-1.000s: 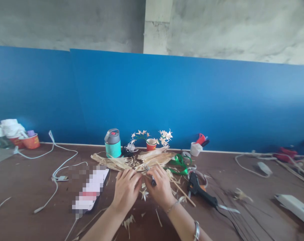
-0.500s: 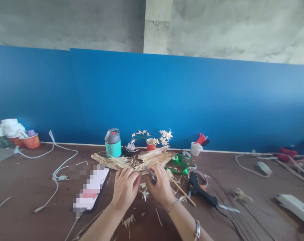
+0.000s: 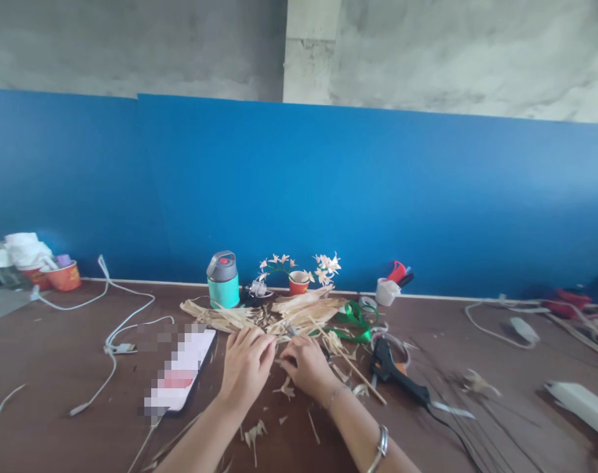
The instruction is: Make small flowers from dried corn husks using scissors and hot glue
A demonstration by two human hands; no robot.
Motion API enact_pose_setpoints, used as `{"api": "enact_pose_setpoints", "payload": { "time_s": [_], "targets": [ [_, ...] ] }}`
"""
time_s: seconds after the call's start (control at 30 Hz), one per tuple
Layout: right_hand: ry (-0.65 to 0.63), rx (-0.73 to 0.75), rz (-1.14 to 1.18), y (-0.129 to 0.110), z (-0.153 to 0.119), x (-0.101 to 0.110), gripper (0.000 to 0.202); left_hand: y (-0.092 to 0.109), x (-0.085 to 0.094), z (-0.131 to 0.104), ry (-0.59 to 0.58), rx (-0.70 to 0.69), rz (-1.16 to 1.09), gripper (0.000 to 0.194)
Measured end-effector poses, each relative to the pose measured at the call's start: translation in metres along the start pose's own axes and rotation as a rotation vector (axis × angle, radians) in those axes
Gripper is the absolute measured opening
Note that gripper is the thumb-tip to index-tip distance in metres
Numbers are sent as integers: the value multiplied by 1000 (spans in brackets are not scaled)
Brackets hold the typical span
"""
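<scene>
My left hand [image 3: 247, 364] is closed over the near edge of the dried husks, its fingertips pinched together; whatever they hold is hidden. Just to its right, my right hand [image 3: 306, 368] curls around small scissors [image 3: 292, 330], of which a bit of metal blade and part of a dark handle show past the fingers. Pale dried corn husks [image 3: 225, 318] lie spread beyond both hands, with thin scraps between the piles. Below the gap between my hands is a small cut husk flower [image 3: 285, 389]. More husk scraps [image 3: 254, 433] are scattered nearer to me.
A phone [image 3: 183, 371] lies left, near white cables [image 3: 109, 328]. Behind the husks stand a teal flask [image 3: 223, 289] and a paper cup [image 3: 299, 284] with husk flowers. At right are a stick [image 3: 361, 374], green ribbon [image 3: 361, 328], a glue gun [image 3: 397, 374] and a white cup [image 3: 386, 293].
My right hand has turned and shifted slightly left, toward my left hand, and the scissors now show less. My left hand stays nearly where it was.
</scene>
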State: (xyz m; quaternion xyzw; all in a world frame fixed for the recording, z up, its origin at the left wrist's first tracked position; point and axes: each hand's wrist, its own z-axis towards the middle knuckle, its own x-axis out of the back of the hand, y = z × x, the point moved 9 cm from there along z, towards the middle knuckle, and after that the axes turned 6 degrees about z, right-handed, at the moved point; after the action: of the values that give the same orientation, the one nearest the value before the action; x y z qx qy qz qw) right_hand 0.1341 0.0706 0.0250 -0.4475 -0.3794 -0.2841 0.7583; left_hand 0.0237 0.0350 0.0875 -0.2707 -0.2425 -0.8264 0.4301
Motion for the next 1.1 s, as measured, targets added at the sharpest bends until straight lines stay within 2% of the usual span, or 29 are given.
{"api": "enact_pose_setpoints", "payload": {
  "time_s": [0.2, 0.37, 0.57, 0.77, 0.87, 1.1],
  "targets": [
    [-9, 15, -30, -3, 0, -1, 12, 2, 0, 1, -3, -14, 9, 17],
    [139, -47, 206, 11, 2, 14, 14, 3, -3, 2, -35, -38, -14, 18],
    [238, -118, 555, 30, 3, 29, 13, 7, -12, 1, -116, -83, -56, 18],
    [263, -105, 559, 25, 2, 38, 14, 12, -19, -1, -190, -127, -43, 17],
    [246, -47, 532, 16, 1, 40, 14, 12, -23, -1, -233, -137, -45, 17],
    [210, 192, 369, -10, -2, 49, 17, 6, -28, -3, -280, -123, -45, 14]
  ]
}}
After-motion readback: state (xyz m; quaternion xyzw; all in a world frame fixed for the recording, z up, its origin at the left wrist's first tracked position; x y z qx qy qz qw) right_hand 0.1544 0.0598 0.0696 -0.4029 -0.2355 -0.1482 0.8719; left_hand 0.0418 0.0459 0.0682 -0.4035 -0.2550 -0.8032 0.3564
